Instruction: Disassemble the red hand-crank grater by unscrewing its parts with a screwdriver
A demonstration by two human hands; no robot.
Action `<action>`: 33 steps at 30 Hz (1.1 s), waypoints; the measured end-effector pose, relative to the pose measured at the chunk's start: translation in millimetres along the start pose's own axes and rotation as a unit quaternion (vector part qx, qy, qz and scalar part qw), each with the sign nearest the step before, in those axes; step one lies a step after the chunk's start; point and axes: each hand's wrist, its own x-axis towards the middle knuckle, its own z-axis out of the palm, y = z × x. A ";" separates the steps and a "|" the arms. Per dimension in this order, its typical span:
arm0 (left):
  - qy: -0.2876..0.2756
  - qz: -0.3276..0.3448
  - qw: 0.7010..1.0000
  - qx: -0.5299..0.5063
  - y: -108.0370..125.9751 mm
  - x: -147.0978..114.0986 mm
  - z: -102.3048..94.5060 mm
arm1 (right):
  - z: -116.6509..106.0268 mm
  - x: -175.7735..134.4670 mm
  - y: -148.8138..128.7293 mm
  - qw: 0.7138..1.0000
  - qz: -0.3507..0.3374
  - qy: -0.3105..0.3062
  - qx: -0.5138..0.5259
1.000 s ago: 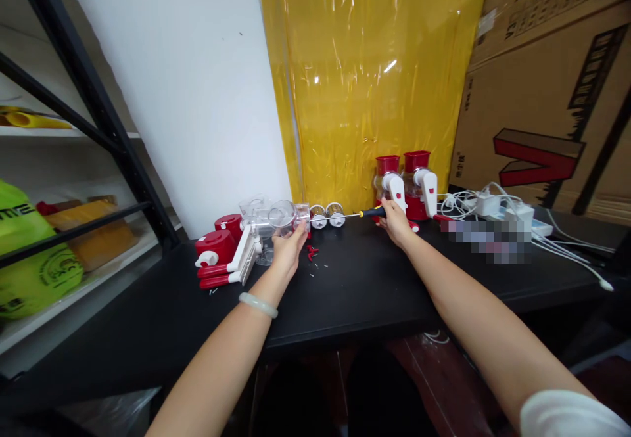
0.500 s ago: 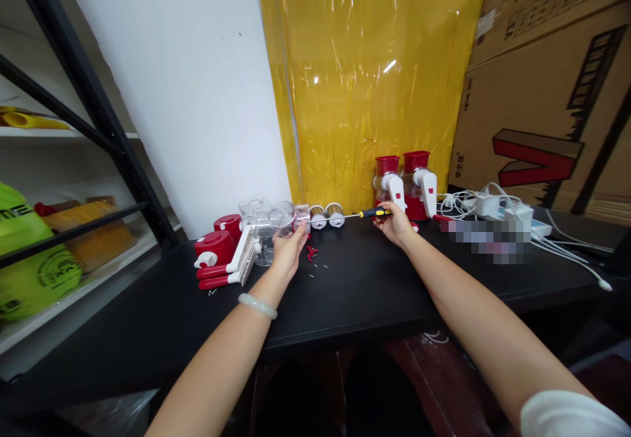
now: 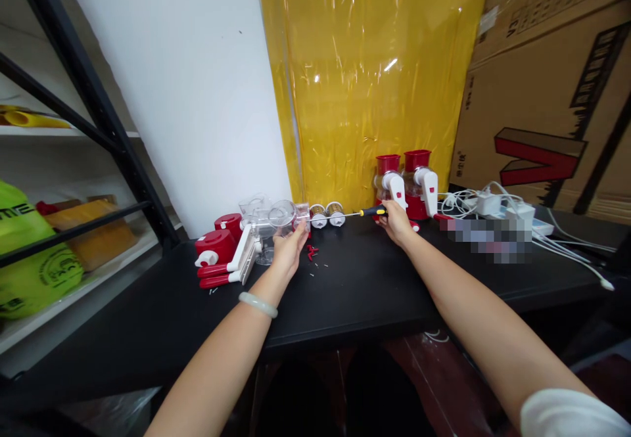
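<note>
My left hand (image 3: 290,245) is closed around a clear plastic grater housing (image 3: 282,213), which lies on its side just above the table. In my right hand (image 3: 394,220) is a screwdriver with a black and yellow handle (image 3: 373,211). Its long shaft points left, and the tip reaches the housing's right end; whether it sits in a screw is too small to tell. Two metal grater drums (image 3: 335,215) stand behind the shaft. Small red parts (image 3: 312,252) and several tiny screws (image 3: 318,265) lie to the right of my left hand.
Red bases (image 3: 217,246) and white crank handles with red grips (image 3: 224,275) lie at the left of the black table (image 3: 340,305). Two assembled red and white rotary graters (image 3: 418,184) stand behind my right hand. White cables and chargers (image 3: 517,217) lie at right, before a large cardboard box (image 3: 537,95).
My right hand has shifted slightly on the screwdriver handle, and less of the handle now shows. The housing and my left hand stay nearly where they were.
</note>
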 end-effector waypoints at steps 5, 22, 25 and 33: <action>-0.001 0.003 1.000 -0.008 -1.9 1.3 -1.1 | 1.4 -2.6 -5.1 0.997 0.027 -0.016 0.074; 0.030 -0.003 0.999 -0.012 -0.3 1.4 0.4 | -3.1 1.3 0.8 1.000 -0.004 -0.012 0.017; 0.025 0.000 1.000 -0.009 -0.2 1.2 0.3 | -3.4 2.2 3.6 0.999 -0.016 -0.015 -0.024; 0.024 0.000 1.000 -0.005 -1.2 1.2 0.1 | 1.9 -0.5 -0.9 0.996 0.030 -0.008 0.085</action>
